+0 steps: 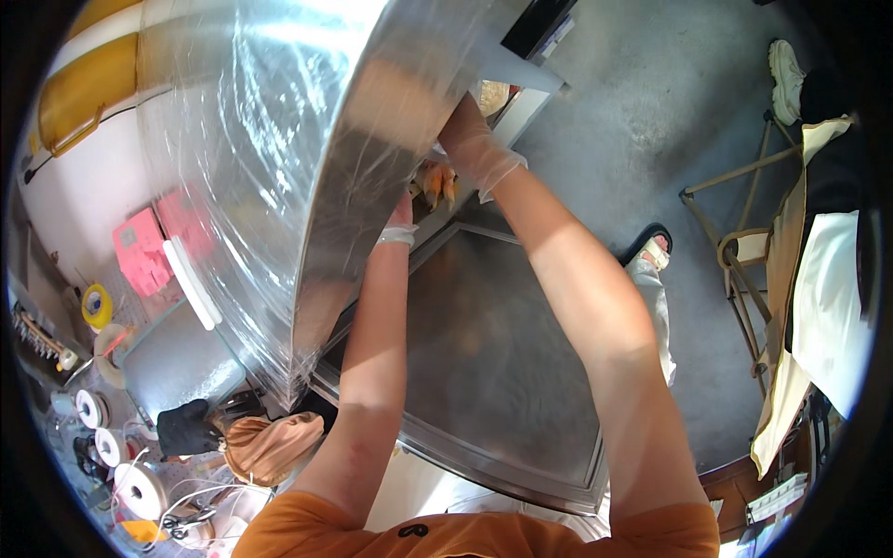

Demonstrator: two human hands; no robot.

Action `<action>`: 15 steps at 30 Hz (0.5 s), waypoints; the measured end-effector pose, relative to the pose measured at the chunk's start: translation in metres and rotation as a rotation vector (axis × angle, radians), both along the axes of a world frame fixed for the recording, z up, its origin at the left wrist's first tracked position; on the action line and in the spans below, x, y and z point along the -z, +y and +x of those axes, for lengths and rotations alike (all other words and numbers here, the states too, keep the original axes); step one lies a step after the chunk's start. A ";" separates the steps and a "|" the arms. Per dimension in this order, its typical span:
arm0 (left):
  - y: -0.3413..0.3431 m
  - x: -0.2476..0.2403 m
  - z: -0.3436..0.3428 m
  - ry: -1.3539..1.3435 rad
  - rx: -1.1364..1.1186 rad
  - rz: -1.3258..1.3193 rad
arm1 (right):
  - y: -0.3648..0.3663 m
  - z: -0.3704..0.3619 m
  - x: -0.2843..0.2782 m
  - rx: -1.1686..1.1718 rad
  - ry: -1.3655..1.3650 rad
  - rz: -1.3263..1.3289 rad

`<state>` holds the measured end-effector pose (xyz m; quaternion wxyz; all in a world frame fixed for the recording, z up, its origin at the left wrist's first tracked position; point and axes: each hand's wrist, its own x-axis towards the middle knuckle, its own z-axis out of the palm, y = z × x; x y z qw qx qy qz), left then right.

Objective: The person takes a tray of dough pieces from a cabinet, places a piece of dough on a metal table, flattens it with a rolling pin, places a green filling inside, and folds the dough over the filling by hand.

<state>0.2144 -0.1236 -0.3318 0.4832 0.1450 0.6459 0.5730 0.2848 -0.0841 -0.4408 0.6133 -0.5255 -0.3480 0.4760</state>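
Both my arms reach into the low opening of a metal cabinet whose top is wrapped in clear plastic film point(251, 112). My right hand point(467, 141), in a thin clear glove, is deep in that opening, its fingers out of sight. On the left, my gloved left hand point(401, 216) passes behind the cabinet's edge, which covers its fingers. Between the two hands lie orange and brown pieces point(435, 183) of a kind I cannot make out. Below my arms extends a dark, framed door panel point(493, 344), swung out from the cabinet.
At left are pink packets point(141, 251), a yellow tape roll point(97, 305), white spools point(139, 491), scissors point(175, 526) and a brown cloth bag point(274, 446). A folding chair point(744, 242) stands on the grey floor at right. Another person's sandalled foot point(657, 245) is beside the door panel.
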 end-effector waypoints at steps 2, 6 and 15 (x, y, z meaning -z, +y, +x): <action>-0.006 0.014 -0.019 -0.064 0.049 0.027 | -0.002 -0.001 -0.005 -0.054 0.157 -0.129; -0.026 0.037 -0.063 -0.202 0.132 0.052 | -0.019 0.008 -0.024 -0.147 0.328 -0.205; -0.102 0.031 -0.052 -0.589 0.061 -0.008 | -0.063 0.027 -0.068 -0.279 0.398 -0.155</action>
